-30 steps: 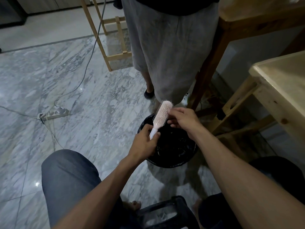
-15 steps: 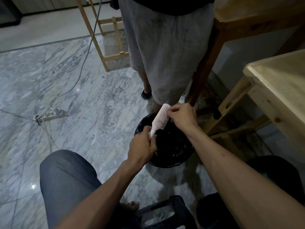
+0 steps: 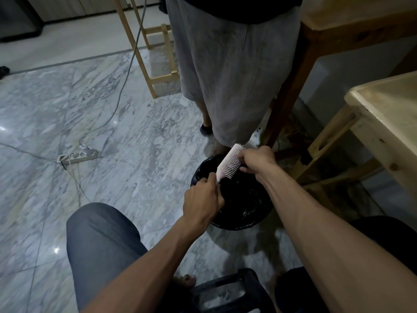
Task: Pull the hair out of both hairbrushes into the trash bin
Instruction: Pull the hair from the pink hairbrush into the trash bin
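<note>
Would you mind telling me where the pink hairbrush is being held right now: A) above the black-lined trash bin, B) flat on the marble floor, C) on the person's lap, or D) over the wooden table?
A: the hairbrush sits directly above the trash bin, held by its handle in the left hand.

- No text, label, brand, number or sign could be read anywhere in the head view.
</note>
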